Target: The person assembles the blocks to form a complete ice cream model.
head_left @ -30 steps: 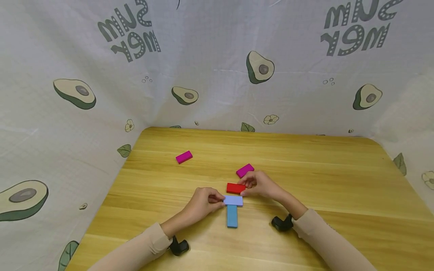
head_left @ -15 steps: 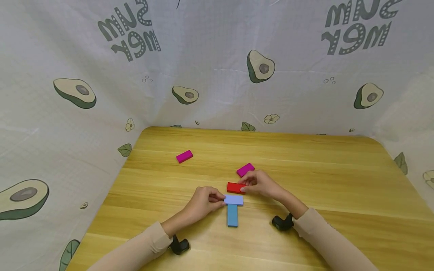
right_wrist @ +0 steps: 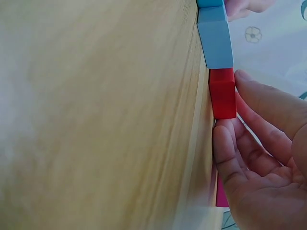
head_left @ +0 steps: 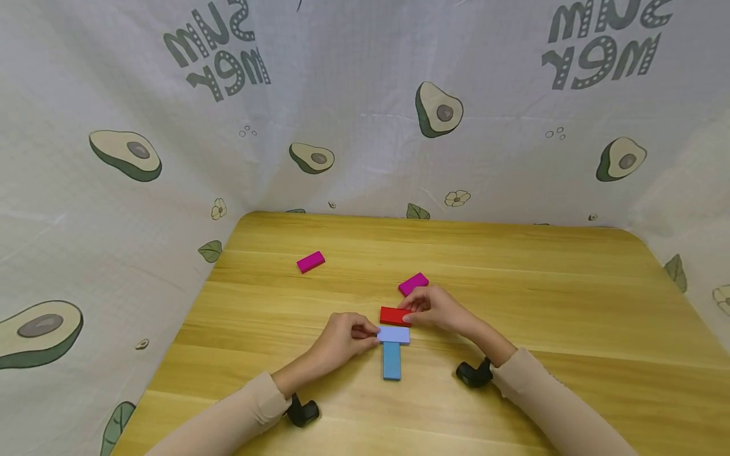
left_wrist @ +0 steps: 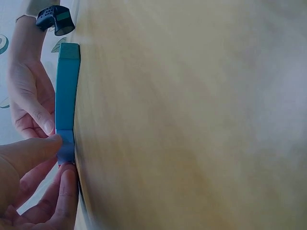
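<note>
In the head view a lavender block [head_left: 393,335] lies crosswise at the far end of a blue block [head_left: 391,361], the two forming a T. My left hand [head_left: 345,335] pinches the lavender block's left end, thumb on one side and fingertips on the other in the left wrist view. Just beyond it lies a red block [head_left: 393,316], parallel to the lavender one. My right hand [head_left: 436,308] holds the red block by its right end, with the thumb at its near top edge. The right wrist view shows the red block [right_wrist: 223,93] close against the lavender block's side.
A magenta block [head_left: 413,284] lies just beyond my right hand, its near part close to the fingers. Another magenta block [head_left: 310,262] is farther left on the wooden table [head_left: 513,285]. A patterned cloth [head_left: 365,126] hangs behind and beside the table.
My right thumb has shifted from the near side of the red block up onto its edge, and the red block has slid slightly left. The left hand and lavender block look still.
</note>
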`<state>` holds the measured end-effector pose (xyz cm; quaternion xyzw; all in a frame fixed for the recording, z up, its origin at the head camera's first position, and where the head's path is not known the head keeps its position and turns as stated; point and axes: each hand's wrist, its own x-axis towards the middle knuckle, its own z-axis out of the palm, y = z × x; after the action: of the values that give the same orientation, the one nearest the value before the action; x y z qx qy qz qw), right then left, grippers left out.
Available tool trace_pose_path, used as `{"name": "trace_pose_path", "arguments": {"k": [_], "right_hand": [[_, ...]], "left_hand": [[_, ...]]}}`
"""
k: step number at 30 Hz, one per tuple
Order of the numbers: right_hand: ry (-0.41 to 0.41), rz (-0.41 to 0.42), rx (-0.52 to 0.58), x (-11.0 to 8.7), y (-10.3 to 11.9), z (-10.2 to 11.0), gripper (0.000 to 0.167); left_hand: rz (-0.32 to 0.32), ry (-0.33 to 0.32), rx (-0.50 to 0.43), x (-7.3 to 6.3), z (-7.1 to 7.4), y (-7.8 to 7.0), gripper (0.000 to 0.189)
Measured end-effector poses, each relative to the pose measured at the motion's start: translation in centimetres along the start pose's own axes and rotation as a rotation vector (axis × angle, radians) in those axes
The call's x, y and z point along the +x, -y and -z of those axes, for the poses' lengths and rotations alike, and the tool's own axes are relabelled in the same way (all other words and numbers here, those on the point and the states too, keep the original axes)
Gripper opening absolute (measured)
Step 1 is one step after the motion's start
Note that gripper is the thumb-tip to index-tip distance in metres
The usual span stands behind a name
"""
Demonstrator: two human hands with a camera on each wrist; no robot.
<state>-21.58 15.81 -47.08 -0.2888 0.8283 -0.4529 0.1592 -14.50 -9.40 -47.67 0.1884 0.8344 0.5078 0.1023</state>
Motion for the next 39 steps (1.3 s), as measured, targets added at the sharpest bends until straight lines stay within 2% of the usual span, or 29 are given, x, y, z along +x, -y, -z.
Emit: {"name": "trace_pose_path", "arguments": {"k": [10,16,39], "right_hand": [[0.010,0.038,0.012,0.18,-0.10,-0.40,0.018],[0.009,0.017,-0.005,0.32,-0.11,-0.58,0.017],[0.046,0.031,0.049,0.32,0.13,-0.24,0.019]], "left_hand": [[-0.006,-0.007,0.001,-0.09,-0.03,0.08,0.009],[-0.001,-0.005,-0.002,-0.13,0.00,0.06,0.010],[0.003,-0.003,-0.001,0.11,-0.15,0.02,0.011]]}}
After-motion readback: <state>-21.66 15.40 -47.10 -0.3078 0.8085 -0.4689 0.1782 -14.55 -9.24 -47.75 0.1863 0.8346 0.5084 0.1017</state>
